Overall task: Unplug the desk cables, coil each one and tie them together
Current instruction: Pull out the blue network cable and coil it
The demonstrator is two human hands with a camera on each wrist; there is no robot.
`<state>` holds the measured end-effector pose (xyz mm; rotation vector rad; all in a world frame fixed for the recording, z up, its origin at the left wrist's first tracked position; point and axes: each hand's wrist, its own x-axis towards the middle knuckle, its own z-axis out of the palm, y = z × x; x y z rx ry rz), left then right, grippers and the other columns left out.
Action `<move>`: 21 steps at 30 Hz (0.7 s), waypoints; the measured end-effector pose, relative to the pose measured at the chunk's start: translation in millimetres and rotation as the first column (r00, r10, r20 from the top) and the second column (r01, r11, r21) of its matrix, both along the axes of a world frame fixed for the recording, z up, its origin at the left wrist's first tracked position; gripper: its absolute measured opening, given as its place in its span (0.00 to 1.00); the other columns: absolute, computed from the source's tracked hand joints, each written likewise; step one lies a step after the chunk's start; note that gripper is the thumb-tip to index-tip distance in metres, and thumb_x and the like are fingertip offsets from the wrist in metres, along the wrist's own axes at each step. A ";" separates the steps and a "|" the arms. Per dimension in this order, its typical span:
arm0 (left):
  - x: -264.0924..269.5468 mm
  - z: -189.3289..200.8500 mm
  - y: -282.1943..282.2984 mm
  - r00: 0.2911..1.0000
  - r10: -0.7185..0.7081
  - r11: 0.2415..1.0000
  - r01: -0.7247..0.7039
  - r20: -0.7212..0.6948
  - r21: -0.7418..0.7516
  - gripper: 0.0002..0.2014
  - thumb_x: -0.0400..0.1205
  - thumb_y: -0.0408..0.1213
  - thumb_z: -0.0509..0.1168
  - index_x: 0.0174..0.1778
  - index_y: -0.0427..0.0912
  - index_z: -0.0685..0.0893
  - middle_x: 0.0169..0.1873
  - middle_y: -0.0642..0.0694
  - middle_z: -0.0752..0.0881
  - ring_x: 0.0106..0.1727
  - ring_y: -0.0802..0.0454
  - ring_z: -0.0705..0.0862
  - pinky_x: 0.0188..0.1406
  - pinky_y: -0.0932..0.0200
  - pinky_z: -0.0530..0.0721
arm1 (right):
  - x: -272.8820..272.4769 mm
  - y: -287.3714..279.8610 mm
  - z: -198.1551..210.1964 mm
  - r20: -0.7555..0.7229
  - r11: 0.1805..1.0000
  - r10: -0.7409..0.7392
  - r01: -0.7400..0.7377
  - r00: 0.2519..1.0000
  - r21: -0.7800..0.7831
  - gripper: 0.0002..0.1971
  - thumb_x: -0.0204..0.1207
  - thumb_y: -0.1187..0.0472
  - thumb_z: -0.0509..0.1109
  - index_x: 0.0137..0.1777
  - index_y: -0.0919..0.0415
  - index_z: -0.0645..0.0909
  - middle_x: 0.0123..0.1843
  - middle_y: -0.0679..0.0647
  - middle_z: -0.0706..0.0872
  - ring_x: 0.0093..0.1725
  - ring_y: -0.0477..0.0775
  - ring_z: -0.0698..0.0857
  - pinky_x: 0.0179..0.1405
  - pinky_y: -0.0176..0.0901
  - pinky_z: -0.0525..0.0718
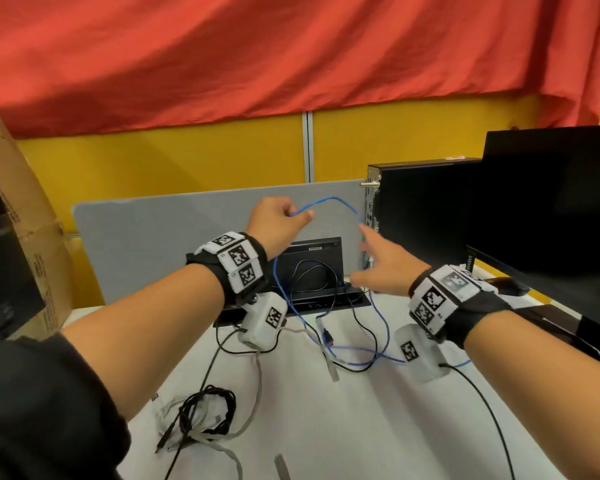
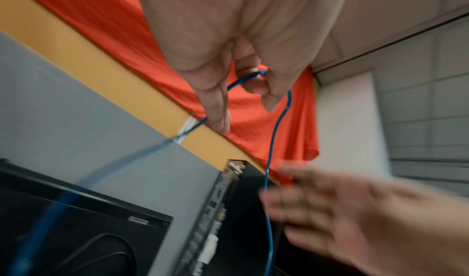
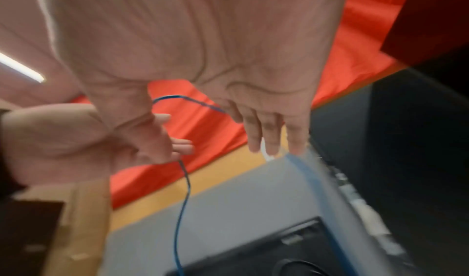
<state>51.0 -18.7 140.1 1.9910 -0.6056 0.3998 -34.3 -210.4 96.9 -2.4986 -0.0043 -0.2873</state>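
My left hand point(image 1: 281, 220) is raised over the back of the desk and pinches a thin blue cable point(image 1: 329, 199) between thumb and fingers point(image 2: 256, 79). The cable arches to the right towards the rear of a black desktop computer point(image 1: 420, 209), and a second strand drops to the desk point(image 1: 381, 320). My right hand point(image 1: 378, 261) reaches forward with straight, spread fingers point(image 3: 271, 140) next to the hanging strand and holds nothing. A coiled black and grey cable bundle point(image 1: 205, 414) lies on the white desk at the front left.
Loose black cables point(image 1: 312, 282) trail over a small black monitor base point(image 1: 309, 265) by the grey partition point(image 1: 153, 237). A large dark monitor point(image 1: 551, 202) stands on the right, a cardboard box point(image 1: 18, 216) on the left. Red cloth hangs behind.
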 end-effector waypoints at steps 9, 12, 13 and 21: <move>-33.6 13.4 -25.7 0.962 -0.244 0.964 0.226 0.123 0.143 0.10 0.77 0.31 0.71 0.32 0.40 0.78 0.29 0.34 0.81 0.32 0.41 0.84 0.38 0.49 0.84 | -17.5 29.9 56.3 0.203 0.794 0.063 -0.172 0.977 0.583 0.26 0.77 0.60 0.69 0.76 0.55 0.72 0.67 0.51 0.81 0.63 0.51 0.82 0.64 0.53 0.81; -23.5 5.5 -17.2 0.978 -0.186 0.971 0.168 0.093 0.168 0.11 0.78 0.34 0.73 0.34 0.40 0.78 0.29 0.41 0.81 0.34 0.42 0.89 0.37 0.49 0.89 | -23.7 24.9 63.7 0.339 0.562 -0.115 -0.220 0.934 0.798 0.14 0.84 0.52 0.62 0.53 0.59 0.86 0.55 0.54 0.89 0.55 0.53 0.86 0.55 0.50 0.84; -19.5 1.6 -13.3 0.986 -0.150 0.973 0.133 0.078 0.186 0.11 0.79 0.35 0.72 0.34 0.39 0.78 0.28 0.43 0.80 0.31 0.45 0.88 0.32 0.54 0.88 | -24.7 21.5 67.1 0.370 0.522 -0.216 -0.213 0.904 0.826 0.16 0.86 0.54 0.59 0.45 0.61 0.86 0.50 0.56 0.91 0.52 0.54 0.88 0.52 0.50 0.85; -11.6 -9.5 -0.8 0.996 -0.089 0.967 0.082 0.018 0.242 0.10 0.80 0.40 0.71 0.38 0.38 0.81 0.30 0.41 0.85 0.34 0.45 0.86 0.42 0.48 0.87 | -22.8 7.4 59.3 0.471 0.964 -0.155 0.029 0.868 0.263 0.10 0.72 0.59 0.73 0.51 0.44 0.82 0.53 0.50 0.89 0.52 0.48 0.88 0.49 0.42 0.88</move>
